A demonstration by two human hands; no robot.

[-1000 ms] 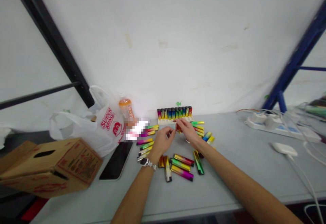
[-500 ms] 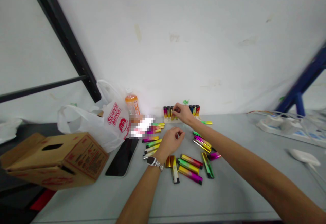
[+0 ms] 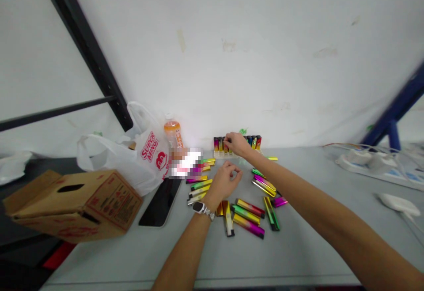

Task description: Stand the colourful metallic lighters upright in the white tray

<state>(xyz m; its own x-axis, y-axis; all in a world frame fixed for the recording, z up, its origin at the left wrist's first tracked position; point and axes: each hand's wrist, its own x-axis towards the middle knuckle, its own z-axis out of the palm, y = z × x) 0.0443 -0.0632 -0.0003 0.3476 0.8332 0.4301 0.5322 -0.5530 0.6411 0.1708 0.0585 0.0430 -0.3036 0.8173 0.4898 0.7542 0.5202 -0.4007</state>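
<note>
While the L hand (image 3: 226,179) hangs over the desk (image 3: 291,255), fingers loosely curled, thumb apart, I see the R hand (image 3: 236,144) pinching an upright lighter (image 3: 226,148) by its top @ the white rack (image 3: 217,154) nr wall (image 3: 212,61).

The single view comes from a camera on the person's head. It looks forward and down at the tabletop (image 3: 132,255), and it faces the wall (image 3: 265,61), which fills the upper half. The forearms (image 3: 188,251) are near to the camera, while the left hand (image 3: 223,181) and the right hand (image 3: 238,144) are farther, close to the middle.
</note>
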